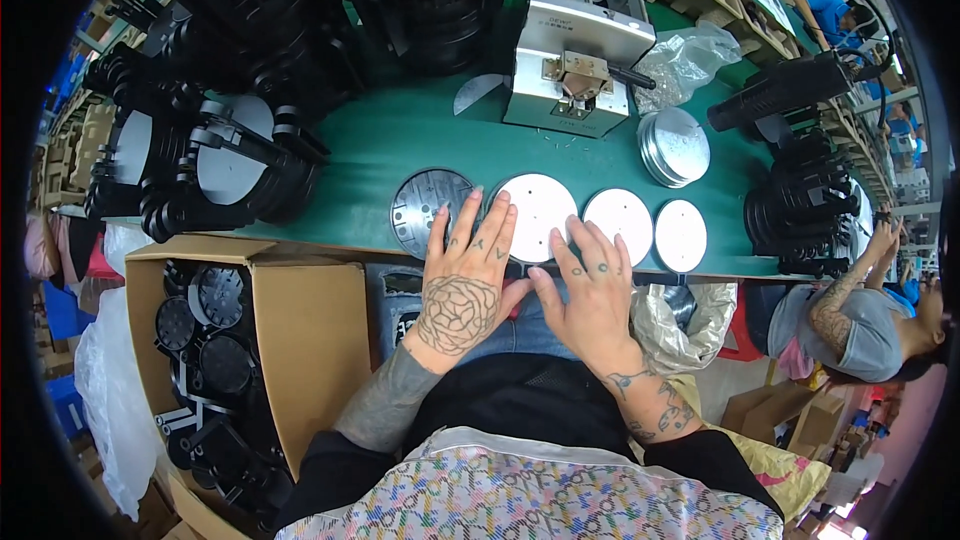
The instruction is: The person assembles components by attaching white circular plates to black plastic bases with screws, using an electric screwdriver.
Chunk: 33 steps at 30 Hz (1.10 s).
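Observation:
My left hand lies palm down at the table's near edge with its fingers spread. Its fingertips reach over a black round plate and the left side of a white metal disc with small holes. Beside it, my right hand is also flat with fingers apart, touching that disc's right side and the lower part of a second white disc. The two thumbs nearly meet below the discs. To the right, a smaller white disc stays untouched.
Behind the discs stands a grey bench machine; right of it are a stack of metal discs and a clear plastic bag. Stacked black parts crowd the left. A cardboard box of black parts sits below left. Another person is at the right.

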Each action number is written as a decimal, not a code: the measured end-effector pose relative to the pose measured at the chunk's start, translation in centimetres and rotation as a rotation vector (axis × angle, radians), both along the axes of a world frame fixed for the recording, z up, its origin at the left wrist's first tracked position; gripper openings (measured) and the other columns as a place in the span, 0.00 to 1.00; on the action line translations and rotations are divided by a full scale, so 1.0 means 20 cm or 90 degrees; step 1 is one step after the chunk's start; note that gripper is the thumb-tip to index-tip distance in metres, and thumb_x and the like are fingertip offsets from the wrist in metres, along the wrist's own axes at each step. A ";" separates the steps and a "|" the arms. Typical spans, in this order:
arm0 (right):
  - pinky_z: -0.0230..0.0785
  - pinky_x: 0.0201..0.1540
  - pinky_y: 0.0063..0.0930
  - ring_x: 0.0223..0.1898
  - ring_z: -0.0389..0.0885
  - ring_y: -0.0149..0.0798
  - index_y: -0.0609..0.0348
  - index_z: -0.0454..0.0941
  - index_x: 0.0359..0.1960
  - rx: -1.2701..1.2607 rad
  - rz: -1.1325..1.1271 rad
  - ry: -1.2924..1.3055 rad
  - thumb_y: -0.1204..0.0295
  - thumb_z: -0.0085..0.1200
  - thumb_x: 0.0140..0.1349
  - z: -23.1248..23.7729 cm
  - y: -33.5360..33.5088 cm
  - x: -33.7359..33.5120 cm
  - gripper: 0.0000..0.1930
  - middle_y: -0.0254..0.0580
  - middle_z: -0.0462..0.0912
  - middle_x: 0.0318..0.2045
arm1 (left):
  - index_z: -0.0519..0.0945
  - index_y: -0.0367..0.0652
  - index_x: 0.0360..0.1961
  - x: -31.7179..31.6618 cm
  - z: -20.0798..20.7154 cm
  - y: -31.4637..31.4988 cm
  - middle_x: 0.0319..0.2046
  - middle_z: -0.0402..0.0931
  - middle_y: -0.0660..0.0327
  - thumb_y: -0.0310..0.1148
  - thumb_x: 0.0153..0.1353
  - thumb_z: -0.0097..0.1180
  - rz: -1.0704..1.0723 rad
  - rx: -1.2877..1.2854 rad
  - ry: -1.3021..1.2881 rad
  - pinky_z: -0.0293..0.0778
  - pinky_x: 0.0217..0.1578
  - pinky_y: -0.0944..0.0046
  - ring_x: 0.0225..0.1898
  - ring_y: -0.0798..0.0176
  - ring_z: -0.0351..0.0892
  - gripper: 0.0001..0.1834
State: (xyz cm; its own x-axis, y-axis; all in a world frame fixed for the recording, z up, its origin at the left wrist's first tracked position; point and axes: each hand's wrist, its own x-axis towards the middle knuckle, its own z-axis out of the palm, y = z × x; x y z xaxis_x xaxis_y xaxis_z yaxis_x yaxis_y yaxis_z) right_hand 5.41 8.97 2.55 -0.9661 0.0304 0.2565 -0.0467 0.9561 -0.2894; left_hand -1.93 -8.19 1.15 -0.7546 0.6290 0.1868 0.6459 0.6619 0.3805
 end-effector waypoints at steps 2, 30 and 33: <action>0.54 0.70 0.57 0.64 0.72 0.53 0.59 0.80 0.59 -0.001 0.012 -0.001 0.58 0.63 0.63 -0.02 -0.01 0.01 0.25 0.52 0.76 0.63 | 0.63 0.40 0.74 -0.03 0.03 0.00 0.75 0.57 0.56 0.48 0.48 0.71 -0.012 -0.040 -0.002 0.49 0.72 0.38 0.75 0.45 0.54 0.53; 0.72 0.58 0.43 0.55 0.80 0.58 0.64 0.74 0.55 -0.130 -0.345 0.010 0.51 0.75 0.45 0.17 0.75 -0.37 0.40 0.63 0.82 0.49 | 0.70 0.41 0.67 0.00 -0.05 -0.35 0.73 0.57 0.42 0.52 0.52 0.73 0.173 0.037 0.026 0.52 0.71 0.37 0.73 0.38 0.56 0.46; 0.74 0.54 0.44 0.50 0.82 0.57 0.62 0.75 0.54 -0.116 -0.366 0.030 0.50 0.75 0.44 0.17 0.76 -0.33 0.40 0.59 0.83 0.46 | 0.69 0.41 0.67 -0.02 -0.05 -0.37 0.73 0.56 0.43 0.53 0.51 0.73 0.152 0.041 0.022 0.51 0.72 0.38 0.73 0.40 0.57 0.47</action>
State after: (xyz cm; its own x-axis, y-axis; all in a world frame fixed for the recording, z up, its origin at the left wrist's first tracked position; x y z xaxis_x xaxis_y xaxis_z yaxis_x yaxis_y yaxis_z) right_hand -1.20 24.20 5.90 -0.7691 0.5922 0.2403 0.4467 0.7670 -0.4605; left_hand -2.42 -15.59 0.06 -0.8727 0.4199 0.2490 0.4877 0.7722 0.4072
